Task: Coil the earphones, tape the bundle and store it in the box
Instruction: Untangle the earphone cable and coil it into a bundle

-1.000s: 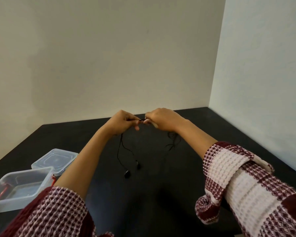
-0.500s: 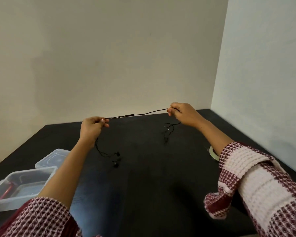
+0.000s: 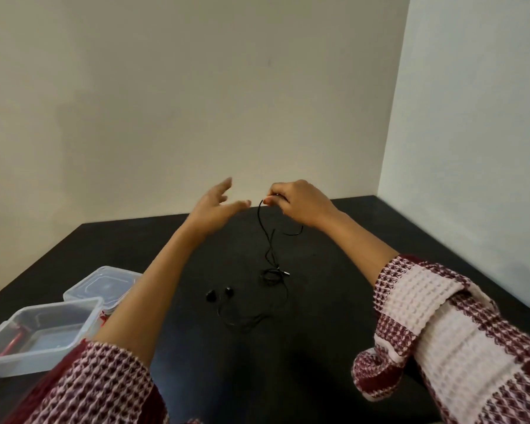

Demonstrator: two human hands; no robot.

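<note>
Black earphones (image 3: 270, 272) uncoiled, untaped: pinched at 12 o'clock by right hand (image 3: 297, 201), trailing to desk (image 3: 334, 301) centre; left hand (image 3: 214, 203) released, splayed; clear box (image 3: 40, 332) waiting at 8 o'clock.

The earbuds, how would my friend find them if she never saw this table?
Look at the black table, in the middle between the person's two arms. Two small black earbuds lie side by side there, at the loose end of the thin black cord hanging from the right hand. They are round little lumps, while everything else black nearby is just thin wire.
</note>
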